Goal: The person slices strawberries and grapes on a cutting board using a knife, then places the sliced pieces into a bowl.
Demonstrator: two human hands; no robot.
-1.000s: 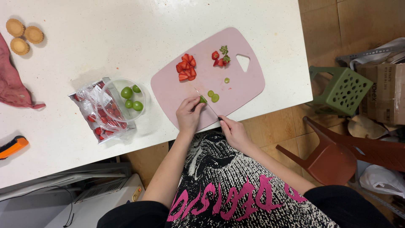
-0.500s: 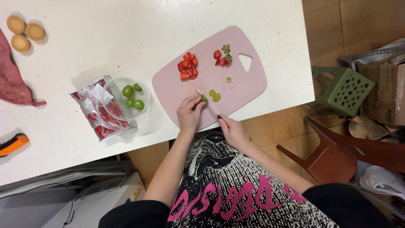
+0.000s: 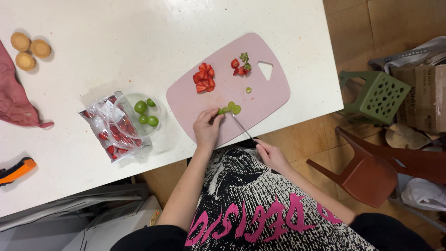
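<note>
While hands (image 3: 207,128) cut, board (image 3: 274,100) overhangs edge.

On the white table, left of the pink cutting board, you have a clear plastic bag (image 3: 108,135) of small red pieces, crumpled and roughly rectangular, with a white label patch on its upper part. A clear round tub (image 3: 137,114) rests on the bag's right end, holding a few green fruits. Off the table at your far right, on the floor beyond the green perforated stool, stands a brown cardboard box (image 3: 425,97) with dark print on its side; its top edge is cut off by the frame.
</note>
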